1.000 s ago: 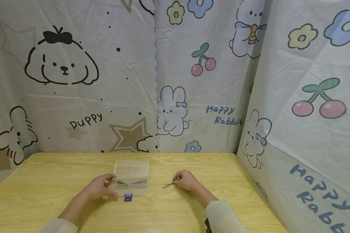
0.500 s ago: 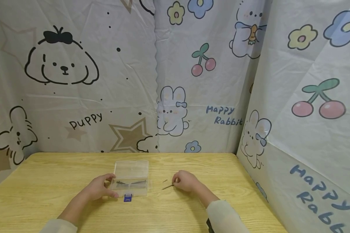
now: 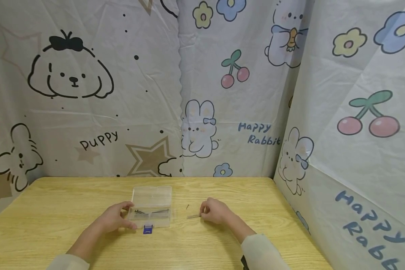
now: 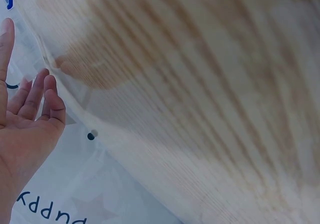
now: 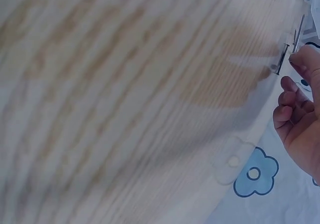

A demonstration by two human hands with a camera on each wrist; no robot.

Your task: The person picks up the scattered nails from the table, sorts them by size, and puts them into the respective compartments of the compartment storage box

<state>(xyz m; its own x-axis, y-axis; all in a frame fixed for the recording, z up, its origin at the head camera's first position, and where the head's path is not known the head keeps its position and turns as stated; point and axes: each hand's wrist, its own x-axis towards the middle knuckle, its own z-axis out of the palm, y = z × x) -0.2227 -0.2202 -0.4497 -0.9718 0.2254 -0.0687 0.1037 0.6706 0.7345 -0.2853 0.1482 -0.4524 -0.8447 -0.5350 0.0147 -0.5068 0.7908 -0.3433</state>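
My left hand [image 3: 114, 217] holds the left side of a clear plastic box [image 3: 159, 222], thumb near its front corner and fingers toward the back. The box's lid [image 3: 152, 195] stands open, and a blue latch [image 3: 148, 229] hangs at the front. Thin dark nails [image 3: 160, 211] lie in its compartments. To the right of the box, my right hand [image 3: 215, 210] pinches thin nails [image 3: 194, 216] between thumb and forefinger, points toward the box. A single nail [image 3: 187, 206] lies apart on the table, between box and hand. In the right wrist view this loose nail [image 5: 282, 59] shows its flat head.
The wood-grain table [image 3: 87, 191] has rounded back corners. Behind it and along the right side hang white printed sheets [image 3: 148, 112] with cartoon animals and flowers.
Nails crossed at my right fingertips have come apart; one has dropped onto the table, then shifted slightly back and left and turned. The left hand and box stay put.
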